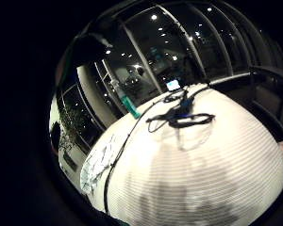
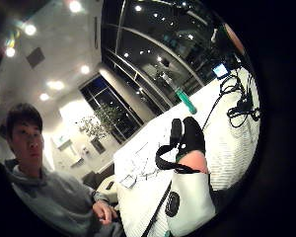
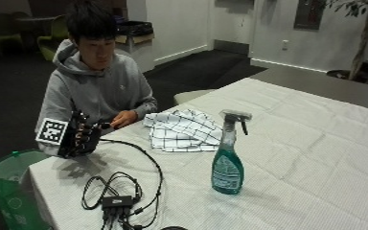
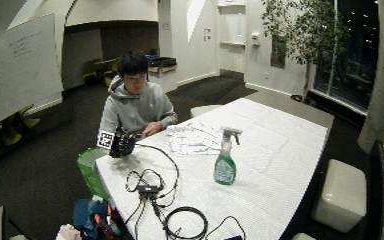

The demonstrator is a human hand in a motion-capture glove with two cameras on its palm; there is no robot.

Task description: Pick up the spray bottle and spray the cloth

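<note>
Upright, spray bottle: green liquid, grey trigger | cloth: white checked | right hand fingers relaxed, empty.

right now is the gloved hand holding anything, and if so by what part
Nothing. The gloved right hand is raised at the table's corner, apart from the spray bottle and the cloth, both resting untouched on the table.
</note>
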